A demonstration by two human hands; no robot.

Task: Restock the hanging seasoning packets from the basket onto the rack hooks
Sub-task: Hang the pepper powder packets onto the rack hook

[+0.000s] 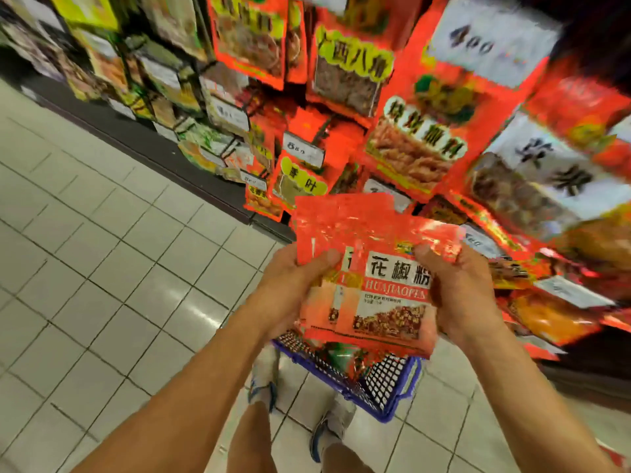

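I hold a fanned stack of red seasoning packets (375, 268) in front of me, the front one printed with white label and dark characters. My left hand (290, 285) grips the stack's left edge with the thumb on top. My right hand (457, 285) pinches the upper right of the front packet. Below the stack stands the blue mesh basket (386, 387) on the floor, with more packets inside. The rack (409, 114) of hanging red packets and white price tags fills the upper right, just beyond the stack.
Shelves of green and yellow packets (153, 80) run along the upper left above a dark plinth (136, 138). Pale floor tiles (102, 268) spread to the left. My two feet in shoes (293, 404) stand just left of the basket.
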